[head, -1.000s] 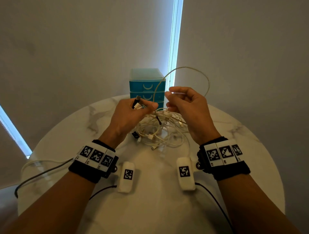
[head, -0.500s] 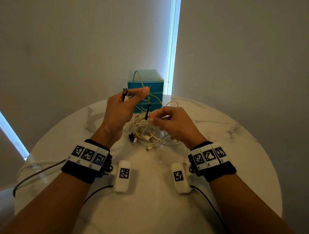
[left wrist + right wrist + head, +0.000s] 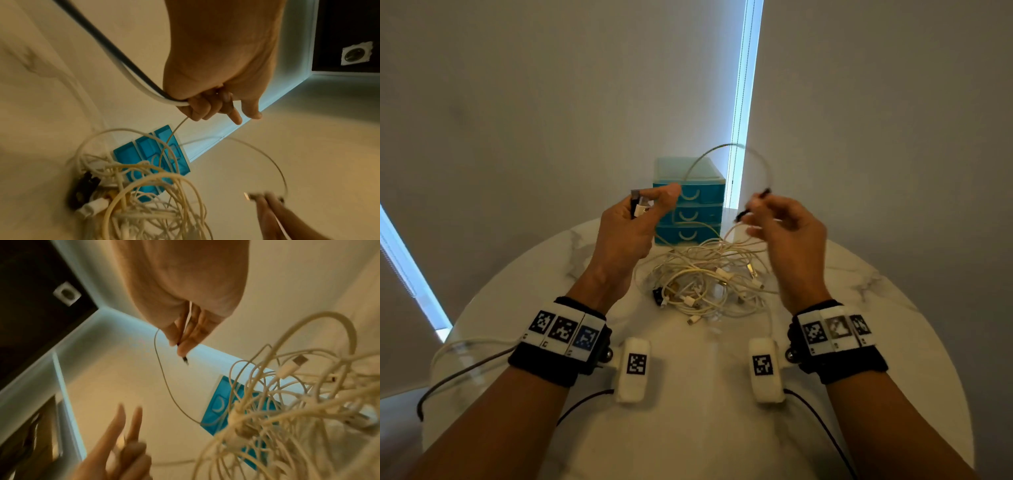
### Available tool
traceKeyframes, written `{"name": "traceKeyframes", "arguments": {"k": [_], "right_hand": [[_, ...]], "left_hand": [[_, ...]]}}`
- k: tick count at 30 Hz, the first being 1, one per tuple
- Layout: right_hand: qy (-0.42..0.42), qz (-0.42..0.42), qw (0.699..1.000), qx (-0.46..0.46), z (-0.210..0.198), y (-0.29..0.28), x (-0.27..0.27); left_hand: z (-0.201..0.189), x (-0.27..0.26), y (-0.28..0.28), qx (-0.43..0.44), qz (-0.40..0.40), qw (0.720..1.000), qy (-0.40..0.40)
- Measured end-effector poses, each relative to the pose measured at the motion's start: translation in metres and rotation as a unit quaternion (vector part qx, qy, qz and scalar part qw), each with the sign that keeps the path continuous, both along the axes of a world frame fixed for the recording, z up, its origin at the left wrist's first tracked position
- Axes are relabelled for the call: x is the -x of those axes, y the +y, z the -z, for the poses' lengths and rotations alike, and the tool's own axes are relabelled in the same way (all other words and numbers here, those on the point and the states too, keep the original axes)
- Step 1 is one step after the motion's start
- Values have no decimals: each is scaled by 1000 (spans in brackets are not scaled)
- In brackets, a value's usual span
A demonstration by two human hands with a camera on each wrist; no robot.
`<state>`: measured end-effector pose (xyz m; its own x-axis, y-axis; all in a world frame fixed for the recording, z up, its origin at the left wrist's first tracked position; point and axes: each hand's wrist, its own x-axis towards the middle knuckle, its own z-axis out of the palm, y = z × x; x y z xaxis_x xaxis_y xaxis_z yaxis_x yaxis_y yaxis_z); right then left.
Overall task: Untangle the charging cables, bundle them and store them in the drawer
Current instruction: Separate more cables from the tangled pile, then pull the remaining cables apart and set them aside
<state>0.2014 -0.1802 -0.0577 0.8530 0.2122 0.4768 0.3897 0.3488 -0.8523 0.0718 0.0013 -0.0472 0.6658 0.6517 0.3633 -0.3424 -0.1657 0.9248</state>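
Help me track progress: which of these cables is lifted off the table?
The thin pale cable arching between left hand and right hand; the other cables lie heaped on the table.

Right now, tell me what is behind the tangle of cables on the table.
Behind the cable tangle stands a blue drawer unit, three drawers, all closed. Its contents cannot be seen. The left hand covers its left edge. Behind it is the wall.

Bare forearms, banded wrists

Each wrist wore a black band [image 3: 544, 363] topped with white square-code tags [image 3: 837, 330]; behind each hand hung a white camera pod [image 3: 635, 368] trailing a dark cable [image 3: 582, 401].
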Motion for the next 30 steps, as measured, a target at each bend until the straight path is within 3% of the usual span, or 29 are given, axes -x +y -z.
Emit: {"name": "traceKeyframes", "arguments": {"k": [3,10,18,23,30], "right_hand": [[60,60,991,-107,-7,-17,-17],[99,98,978,-156,-15,-27,-28],[43,149,958,-240,-75,-49,-47],[20,119,959,-255,-111,-42,-38],[48,34,964,-260,-130,48,18]], "left_hand": [[-7,7,15,29,-12,998,-48],[-45,31,36,33,-22,995,-96],[-117,91,87,-32,-35,997,-68],[-131,124,108,-134,-86,986,39],[-153,178,113,-266,-96,918,278]]}}
